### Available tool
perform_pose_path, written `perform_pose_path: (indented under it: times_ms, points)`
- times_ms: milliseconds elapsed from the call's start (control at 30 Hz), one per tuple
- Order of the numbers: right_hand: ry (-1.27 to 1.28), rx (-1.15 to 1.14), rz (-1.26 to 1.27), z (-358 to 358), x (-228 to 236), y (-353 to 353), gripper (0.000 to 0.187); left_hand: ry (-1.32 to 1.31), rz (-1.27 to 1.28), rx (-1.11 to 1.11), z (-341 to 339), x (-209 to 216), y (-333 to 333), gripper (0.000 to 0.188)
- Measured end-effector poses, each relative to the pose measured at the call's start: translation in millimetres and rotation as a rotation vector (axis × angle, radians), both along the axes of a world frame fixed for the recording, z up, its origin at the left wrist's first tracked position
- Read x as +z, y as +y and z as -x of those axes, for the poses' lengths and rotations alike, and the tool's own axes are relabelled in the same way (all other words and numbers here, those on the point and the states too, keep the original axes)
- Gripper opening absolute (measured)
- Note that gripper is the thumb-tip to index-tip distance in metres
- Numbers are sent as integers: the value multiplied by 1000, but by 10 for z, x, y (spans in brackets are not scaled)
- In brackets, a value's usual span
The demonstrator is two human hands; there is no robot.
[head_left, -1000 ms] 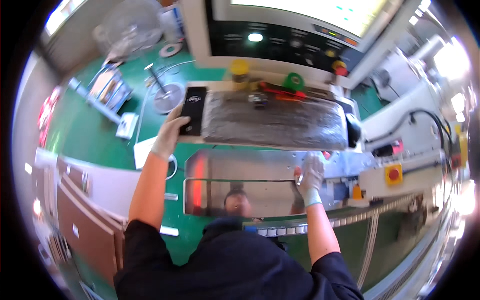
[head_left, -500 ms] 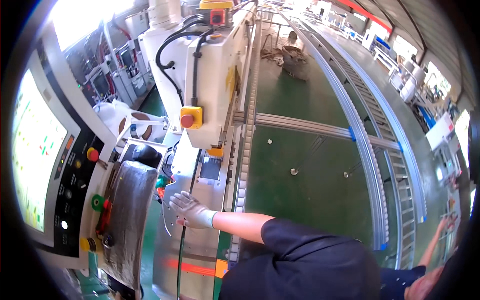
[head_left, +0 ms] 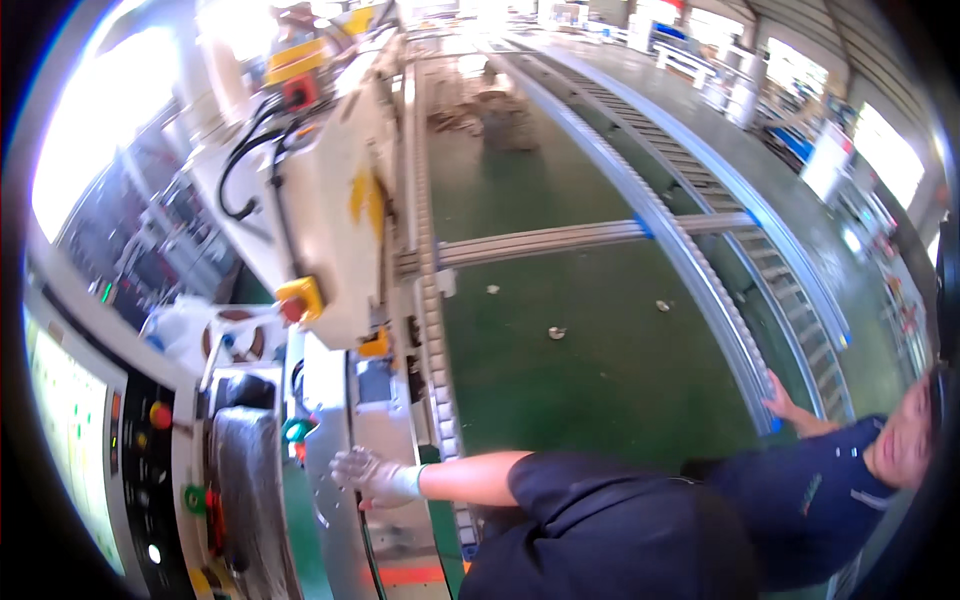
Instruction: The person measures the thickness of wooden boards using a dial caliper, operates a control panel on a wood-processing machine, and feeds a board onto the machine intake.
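My right hand [head_left: 374, 476], in a pale glove, reaches left from a short dark sleeve. Its fingers lie stretched out and together over the long metal bed [head_left: 405, 540] of a machine, with the thumb toward me. Whether the palm presses on the metal cannot be made out. Nothing shows in its grasp. A dark narrow strip [head_left: 371, 545] runs along the bed beneath the hand. Farther along the bed is a grey square plate [head_left: 376, 382], under the cream machine housing [head_left: 335, 215]. My left hand is out of the picture.
Left stands a control panel [head_left: 135, 470] with buttons and a lit screen, beside a plastic-wrapped block [head_left: 248, 480]. A red stop button [head_left: 293, 308] sits on the housing. A roller rail [head_left: 436, 350] borders the bed. At right, a co-worker [head_left: 820, 500] has a hand at a conveyor rail's [head_left: 735, 365] end.
The view has swung, so the machine sits lower and farther left. The co-worker has come further into the picture, a hand now at the rail. My right hand stays over the bed, fingers still extended.
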State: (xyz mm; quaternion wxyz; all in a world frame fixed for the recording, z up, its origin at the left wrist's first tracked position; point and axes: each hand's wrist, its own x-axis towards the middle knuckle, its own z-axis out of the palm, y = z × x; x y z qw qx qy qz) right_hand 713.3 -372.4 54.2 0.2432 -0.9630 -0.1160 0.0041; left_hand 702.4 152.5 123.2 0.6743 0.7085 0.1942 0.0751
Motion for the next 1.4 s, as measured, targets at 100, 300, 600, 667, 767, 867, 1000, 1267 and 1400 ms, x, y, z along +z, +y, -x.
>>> perform_pose_path:
  times_ms: [100,300,600,667,767,867,1000,1267,1400]
  points:
    - [14,22,-23,38,101,22,90,13,-32,-21,-7,86,-195,66]
    - [-70,-33,-144,29,-318,-116,91,32,-84,-54,-85,149,-309,65]
    - [-75,-29,22,-195,-429,161,89,68,-59,204,261,458,-177,57]
    - [-96,67,-67,-307,-430,251,90,-74,76,246,473,-230,461,76]
    - [-64,-13,15,-328,-71,139,77,-88,245,87,266,222,-169,72]
    - [-202,-69,84,-121,-101,147,72,-141,285,84,205,285,-293,73]
    - [-173,3,161,-34,-143,101,79,-204,367,35,222,388,-273,77]
    - [-203,41,220,-109,-149,108,76,-189,227,-12,123,519,-174,67]
    - [-157,23,216,-133,-119,151,77,-172,530,-9,-179,230,177,46]
